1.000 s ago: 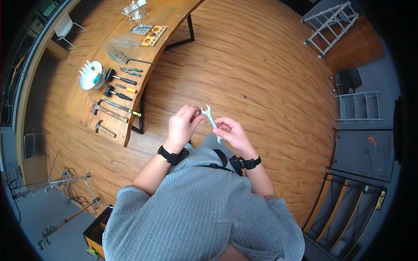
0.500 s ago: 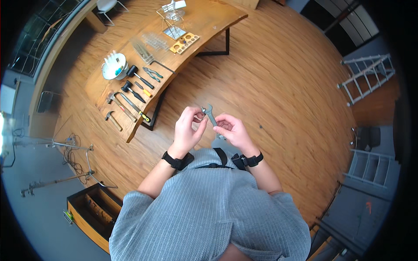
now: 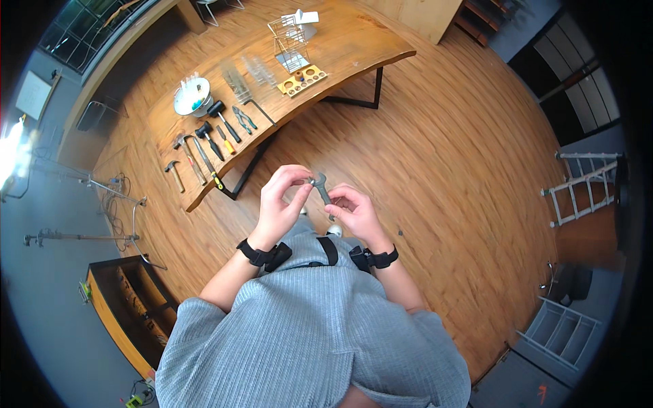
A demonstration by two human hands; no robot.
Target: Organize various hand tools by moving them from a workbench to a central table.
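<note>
In front of my waist, above the floor, my right hand grips a grey open-ended wrench between thumb and fingers. One jaw of the wrench points up and away from me, and its other end shows below my fingers. My left hand is closed in a pinch just left of the upper jaw. Between its fingertips is a small shiny metal piece, too small to name, which is at or against the jaw. Black straps circle both of my wrists.
Ahead on the left stands a wooden table. It bears hammers, black mallets, pliers, a white colander, a wire rack and a wooden block with holes. A ladder is at the far right.
My view has turned, so the table sits further right and the room has shifted. Both hands keep hold of the wrench and the small metal piece, in nearly the same pose.
</note>
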